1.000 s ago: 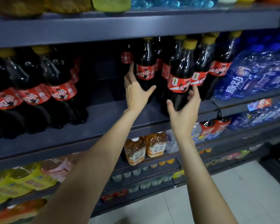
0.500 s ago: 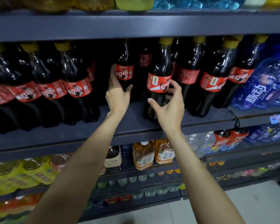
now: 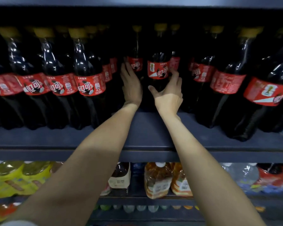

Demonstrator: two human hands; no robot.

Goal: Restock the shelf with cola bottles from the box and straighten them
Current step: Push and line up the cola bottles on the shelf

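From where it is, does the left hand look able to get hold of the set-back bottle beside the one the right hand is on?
Probably yes: the left hand already lies against that set-back bottle, with bare shelf in front.

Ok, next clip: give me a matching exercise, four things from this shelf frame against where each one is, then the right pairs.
Things:
1. left hand
2. right hand
3. amber drink bottle
4. yellow drink packs

Places:
A. shelf below, far left
B. on the right side of the set-back cola bottle
C. shelf below, between the forearms
D. against the cola bottle left of the set-back one

Pairs: 1-D, 2-B, 3-C, 4-A
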